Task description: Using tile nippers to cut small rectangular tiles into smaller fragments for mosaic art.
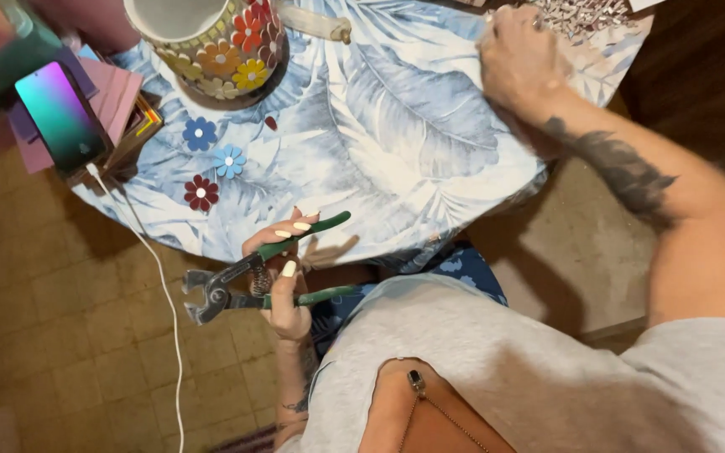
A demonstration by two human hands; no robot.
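Observation:
My left hand [283, 281] is closed around green-handled tile nippers [249, 281], held off the near edge of the table with the metal jaws pointing left over the floor. My right hand [518, 54] reaches across the table to its far right, fingers curled at a pile of small pale tile shards [585, 13]; I cannot tell whether it holds any. A white pot [211, 38] partly covered with coloured flower tiles stands at the far left of the table. Three loose flower tiles, blue [200, 132], light blue [229, 160] and dark red [201, 192], lie below it.
The round table carries a blue-and-white leaf-print cloth [396, 134]. A phone with a glowing screen [62, 116] leans on pink pads [115, 96] at the left edge, its white cable [161, 285] trailing to the tiled floor. A pale tube [316, 23] lies beside the pot.

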